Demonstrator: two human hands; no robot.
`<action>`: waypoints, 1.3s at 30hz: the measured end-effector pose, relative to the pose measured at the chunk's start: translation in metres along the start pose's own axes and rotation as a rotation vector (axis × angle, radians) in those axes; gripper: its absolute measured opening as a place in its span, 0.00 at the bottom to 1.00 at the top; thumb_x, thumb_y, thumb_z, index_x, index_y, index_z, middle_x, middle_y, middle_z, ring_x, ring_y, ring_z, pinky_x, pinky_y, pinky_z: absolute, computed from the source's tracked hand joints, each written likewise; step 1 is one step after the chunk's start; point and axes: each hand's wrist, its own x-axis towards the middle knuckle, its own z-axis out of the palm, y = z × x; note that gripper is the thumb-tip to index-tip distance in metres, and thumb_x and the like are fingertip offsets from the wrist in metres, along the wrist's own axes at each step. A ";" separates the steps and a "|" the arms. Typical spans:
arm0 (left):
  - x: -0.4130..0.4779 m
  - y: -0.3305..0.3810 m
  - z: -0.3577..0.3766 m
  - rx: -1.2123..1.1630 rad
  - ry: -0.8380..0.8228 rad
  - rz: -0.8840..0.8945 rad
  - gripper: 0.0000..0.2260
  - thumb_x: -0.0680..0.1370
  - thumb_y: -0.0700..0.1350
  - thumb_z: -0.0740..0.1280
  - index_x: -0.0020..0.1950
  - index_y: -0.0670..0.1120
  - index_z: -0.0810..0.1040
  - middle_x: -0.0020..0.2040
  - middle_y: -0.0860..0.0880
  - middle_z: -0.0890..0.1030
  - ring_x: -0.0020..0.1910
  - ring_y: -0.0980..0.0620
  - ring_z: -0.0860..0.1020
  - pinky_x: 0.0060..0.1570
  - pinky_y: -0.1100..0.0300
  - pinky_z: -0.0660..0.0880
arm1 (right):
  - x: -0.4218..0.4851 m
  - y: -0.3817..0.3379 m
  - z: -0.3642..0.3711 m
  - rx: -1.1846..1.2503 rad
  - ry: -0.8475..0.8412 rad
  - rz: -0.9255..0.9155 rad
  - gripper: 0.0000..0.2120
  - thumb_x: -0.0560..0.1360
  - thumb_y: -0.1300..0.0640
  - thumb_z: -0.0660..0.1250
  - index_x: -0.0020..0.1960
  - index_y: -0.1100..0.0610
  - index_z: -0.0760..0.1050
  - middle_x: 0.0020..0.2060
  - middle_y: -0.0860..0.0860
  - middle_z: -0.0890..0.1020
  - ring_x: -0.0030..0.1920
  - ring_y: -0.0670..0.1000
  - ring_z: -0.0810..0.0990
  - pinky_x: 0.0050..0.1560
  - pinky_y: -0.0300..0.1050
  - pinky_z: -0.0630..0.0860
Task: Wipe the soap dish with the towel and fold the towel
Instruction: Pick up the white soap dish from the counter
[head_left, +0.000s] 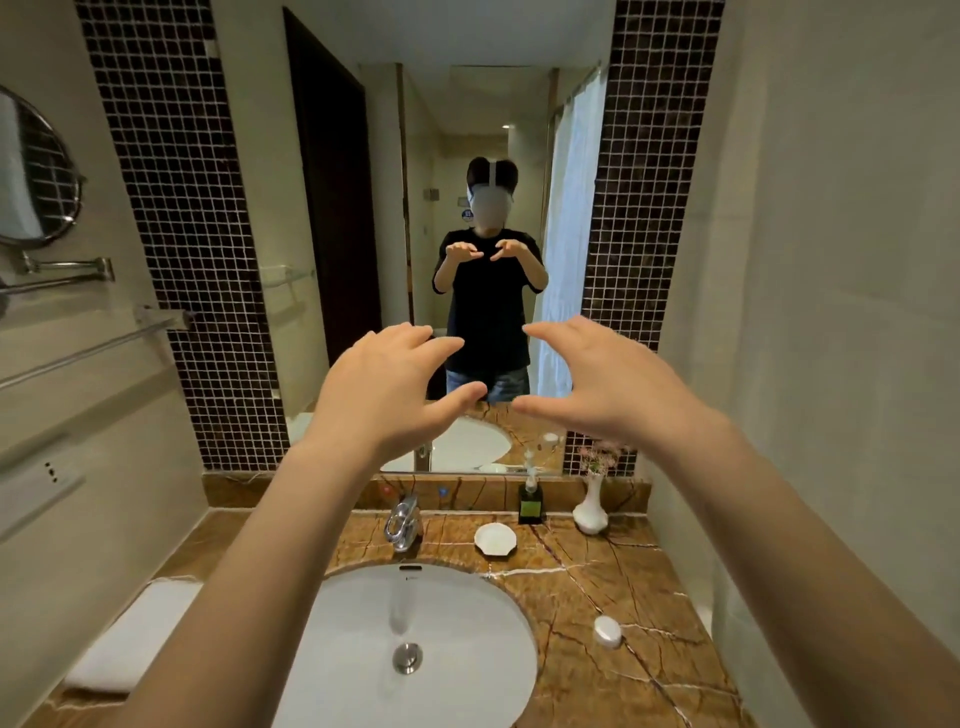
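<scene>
A white shell-shaped soap dish (495, 538) sits on the brown marble counter behind the sink, right of the tap. A folded white towel (132, 636) lies on the counter's left end. A white bar of soap (607, 631) rests on the counter to the right of the basin. My left hand (384, 387) and my right hand (602, 382) are raised in the air in front of the mirror, fingers spread and curved, thumbs pointing toward each other. Both hold nothing and are well above the dish and towel.
A white basin (467, 623) is set in the marble counter (597, 582), with a chrome tap (403, 525) behind it. A dark soap dispenser (530, 501) and a white vase (590, 506) stand by the mirror (447, 130). Towel rails (88, 348) line the left wall.
</scene>
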 end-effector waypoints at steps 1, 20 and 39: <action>0.007 -0.001 0.006 0.000 -0.003 -0.003 0.28 0.74 0.67 0.55 0.69 0.54 0.69 0.66 0.49 0.75 0.67 0.49 0.70 0.63 0.50 0.68 | 0.009 0.005 0.003 0.000 0.001 -0.009 0.39 0.68 0.31 0.62 0.73 0.46 0.59 0.67 0.49 0.71 0.67 0.50 0.69 0.61 0.54 0.72; 0.107 -0.070 0.094 -0.002 -0.028 -0.034 0.29 0.74 0.68 0.52 0.68 0.54 0.70 0.65 0.49 0.76 0.66 0.49 0.71 0.63 0.45 0.68 | 0.123 0.043 0.074 0.043 -0.087 -0.003 0.38 0.68 0.32 0.63 0.73 0.46 0.59 0.68 0.50 0.70 0.67 0.52 0.69 0.61 0.56 0.72; 0.166 -0.131 0.189 -0.104 -0.117 0.154 0.30 0.74 0.68 0.52 0.69 0.53 0.69 0.68 0.47 0.73 0.68 0.47 0.69 0.65 0.45 0.65 | 0.169 0.054 0.156 -0.043 -0.057 0.196 0.38 0.69 0.32 0.62 0.73 0.48 0.59 0.67 0.49 0.72 0.68 0.51 0.68 0.64 0.57 0.68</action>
